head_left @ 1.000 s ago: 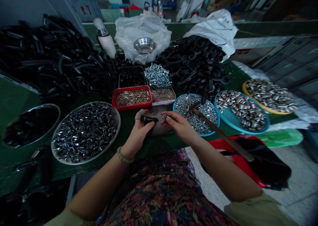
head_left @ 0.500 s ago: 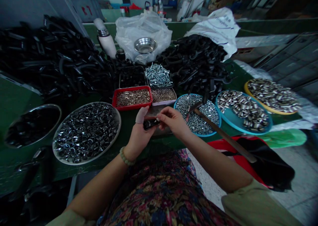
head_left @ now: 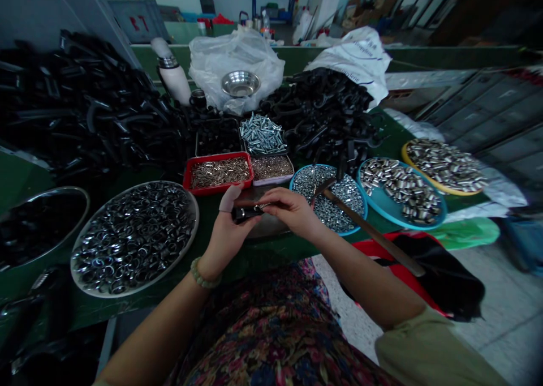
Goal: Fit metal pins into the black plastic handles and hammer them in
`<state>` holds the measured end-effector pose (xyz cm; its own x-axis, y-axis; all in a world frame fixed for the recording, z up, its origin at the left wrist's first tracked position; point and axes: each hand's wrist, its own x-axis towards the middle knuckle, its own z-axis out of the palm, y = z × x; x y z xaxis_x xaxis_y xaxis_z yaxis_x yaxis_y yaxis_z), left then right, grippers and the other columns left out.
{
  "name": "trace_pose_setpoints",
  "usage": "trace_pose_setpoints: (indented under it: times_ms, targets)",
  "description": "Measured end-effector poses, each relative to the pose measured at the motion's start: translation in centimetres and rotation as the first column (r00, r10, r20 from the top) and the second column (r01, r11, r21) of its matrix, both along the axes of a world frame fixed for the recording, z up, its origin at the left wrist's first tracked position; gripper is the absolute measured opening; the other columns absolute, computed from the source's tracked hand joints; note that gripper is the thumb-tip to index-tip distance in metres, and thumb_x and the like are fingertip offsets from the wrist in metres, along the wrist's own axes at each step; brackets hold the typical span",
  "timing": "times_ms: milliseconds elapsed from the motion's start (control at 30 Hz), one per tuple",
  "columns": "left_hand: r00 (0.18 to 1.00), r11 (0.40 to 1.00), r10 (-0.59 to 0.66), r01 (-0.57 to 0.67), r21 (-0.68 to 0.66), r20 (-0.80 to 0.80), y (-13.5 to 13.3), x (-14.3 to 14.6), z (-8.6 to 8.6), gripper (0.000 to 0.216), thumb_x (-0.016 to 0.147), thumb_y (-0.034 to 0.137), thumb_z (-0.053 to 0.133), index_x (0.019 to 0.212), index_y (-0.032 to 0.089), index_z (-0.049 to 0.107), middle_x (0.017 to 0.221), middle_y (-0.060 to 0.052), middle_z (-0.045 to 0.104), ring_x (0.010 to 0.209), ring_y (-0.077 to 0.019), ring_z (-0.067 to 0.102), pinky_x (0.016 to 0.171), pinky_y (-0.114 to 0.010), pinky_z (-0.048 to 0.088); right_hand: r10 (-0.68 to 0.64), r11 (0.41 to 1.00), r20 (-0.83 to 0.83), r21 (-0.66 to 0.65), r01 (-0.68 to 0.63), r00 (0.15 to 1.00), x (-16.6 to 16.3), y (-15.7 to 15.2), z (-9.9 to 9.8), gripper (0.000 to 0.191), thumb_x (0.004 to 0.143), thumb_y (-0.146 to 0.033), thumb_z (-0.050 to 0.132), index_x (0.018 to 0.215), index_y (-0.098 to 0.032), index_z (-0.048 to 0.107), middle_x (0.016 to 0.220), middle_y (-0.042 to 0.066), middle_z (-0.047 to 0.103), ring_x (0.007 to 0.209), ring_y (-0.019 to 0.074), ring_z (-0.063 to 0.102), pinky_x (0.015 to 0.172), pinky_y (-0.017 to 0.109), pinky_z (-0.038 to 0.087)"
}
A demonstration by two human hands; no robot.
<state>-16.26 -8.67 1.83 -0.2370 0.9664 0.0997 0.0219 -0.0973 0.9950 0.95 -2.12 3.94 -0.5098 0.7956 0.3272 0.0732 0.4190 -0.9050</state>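
My left hand (head_left: 224, 233), with a pale cover on one finger (head_left: 229, 198) and a beaded bracelet at the wrist, is closed around a short black part (head_left: 242, 213). From the right, my right hand (head_left: 297, 211) meets it, fingers pinched on a small shiny metal piece (head_left: 263, 205) at the part's right end. That piece looks ridged, like a spring or a screw, but is too small to name surely. Both hands are over a dark metal plate (head_left: 267, 227) on the green bench.
A hammer (head_left: 373, 233) lies across a blue tray of small metal bits (head_left: 305, 176). Around it are a red tray of pins (head_left: 218, 172), screws (head_left: 263, 134), a round tray of rings (head_left: 136, 239) and a basin of metal sleeves (head_left: 403, 191). Black parts (head_left: 331, 103) are heaped behind.
The whole view has shifted a little, so the bench things appear further left. Both hands stay together on the black part; the ridged metal piece shows more clearly at its end.
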Motion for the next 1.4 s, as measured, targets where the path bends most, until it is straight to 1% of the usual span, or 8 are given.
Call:
trace_pose_setpoints:
  times_ms: [300, 400, 467, 533, 633, 867, 1100, 1400]
  targets:
    - [0.933, 0.926, -0.344, 0.317, -0.205, -0.107, 2.8, -0.5, 2.3, 0.031, 0.070, 0.038, 0.073, 0.093, 0.018, 0.070, 0.094, -0.006, 0.072, 0.092, -0.0249, 0.064, 0.090, -0.039, 0.048, 0.186, 0.928, 0.357, 0.241, -0.283, 0.915, 0.8, 2.7, 4.5, 0.021, 0.085, -0.020, 0.060, 0.103, -0.027, 0.068, 0.110, 0.004, 0.063, 0.101, 0.0180, 0.058, 0.091, 0.036, 0.047]
    - [0.963, 0.947, -0.261, 0.243, -0.209, -0.063, 2.9, -1.0, 2.8, 0.031, 0.068, 0.039, 0.073, 0.091, 0.018, 0.070, 0.090, -0.005, 0.072, 0.088, -0.0232, 0.065, 0.087, -0.036, 0.049, -0.291, 0.950, 0.298, 0.200, 0.239, 0.909, 3.7, 7.7, 3.3, 0.014, 0.086, -0.030, 0.059, 0.097, -0.023, 0.063, 0.098, 0.006, 0.062, 0.095, 0.0204, 0.058, 0.090, 0.039, 0.046]
    - [0.949, 0.955, -0.246, 0.204, -0.216, -0.195, 2.7, -1.6, 2.9, 0.032, 0.065, 0.038, 0.076, 0.090, 0.020, 0.070, 0.086, -0.004, 0.071, 0.083, -0.0230, 0.064, 0.083, -0.034, 0.049, -0.632, 0.761, 0.334, 0.093, 0.643, 0.700, 5.7, 11.7, 1.9, 0.019, 0.084, -0.029, 0.060, 0.100, -0.018, 0.058, 0.100, 0.009, 0.060, 0.099, 0.0237, 0.056, 0.095, 0.043, 0.042]
    - [0.878, 0.959, -0.271, 0.209, -0.193, -0.395, 2.6, -2.1, 3.0, 0.032, 0.063, 0.038, 0.077, 0.090, 0.023, 0.071, 0.086, -0.003, 0.071, 0.083, -0.0245, 0.064, 0.080, -0.034, 0.049, -0.750, 0.580, 0.373, -0.028, 0.814, 0.546, 7.0, 15.0, 0.6, 0.040, 0.072, -0.021, 0.071, 0.106, -0.015, 0.051, 0.116, 0.014, 0.055, 0.110, 0.0281, 0.052, 0.101, 0.047, 0.036]
    - [0.779, 0.963, -0.268, 0.236, -0.131, -0.567, 2.6, -2.5, 3.5, 0.026, 0.067, 0.037, 0.075, 0.090, 0.025, 0.070, 0.088, -0.003, 0.070, 0.083, -0.0243, 0.062, 0.077, -0.032, 0.047, -0.778, 0.496, 0.360, -0.152, 0.855, 0.516, 7.5, 17.9, -0.1, 0.054, 0.059, -0.008, 0.074, 0.105, -0.014, 0.047, 0.121, 0.019, 0.050, 0.115, 0.0319, 0.050, 0.103, 0.050, 0.033]
    - [0.904, 0.982, -0.182, 0.187, -0.023, -0.388, 1.4, -2.7, 4.1, 0.014, 0.088, 0.030, 0.049, 0.095, 0.022, 0.058, 0.084, -0.001, 0.060, 0.077, -0.0162, 0.054, 0.073, -0.025, 0.044, -0.691, 0.595, 0.148, -0.441, 0.672, 0.708, 8.2, 14.2, 0.8, 0.016, 0.074, -0.028, 0.056, 0.081, -0.022, 0.044, 0.074, 0.002, 0.055, 0.078, 0.0191, 0.060, 0.075, 0.039, 0.053]
    - [0.851, 0.918, -0.393, 0.337, -0.210, -0.349, 1.0, -1.7, 3.3, 0.020, 0.090, 0.038, 0.049, 0.090, 0.020, 0.056, 0.081, -0.001, 0.058, 0.073, -0.0165, 0.053, 0.070, -0.027, 0.042, -0.342, 0.733, -0.449, -0.678, -0.065, 0.825, 3.8, 0.4, -0.7, 0.033, 0.077, -0.056, 0.059, 0.084, -0.025, 0.051, 0.077, -0.002, 0.058, 0.047, 0.0090, 0.046, 0.053, 0.029, 0.047]
    - [0.797, 0.909, -0.416, 0.342, -0.240, -0.438, -0.4, -2.8, 3.8, 0.024, 0.089, 0.040, 0.050, 0.100, 0.019, 0.053, 0.091, -0.002, 0.060, 0.083, -0.0174, 0.055, 0.079, -0.029, 0.044, -0.170, 0.816, -0.426, -0.567, -0.116, 0.889, 0.4, -4.4, -0.4, 0.030, 0.080, -0.046, 0.065, 0.099, -0.026, 0.052, 0.076, -0.005, 0.053, 0.051, 0.0077, 0.053, 0.051, 0.024, 0.047]
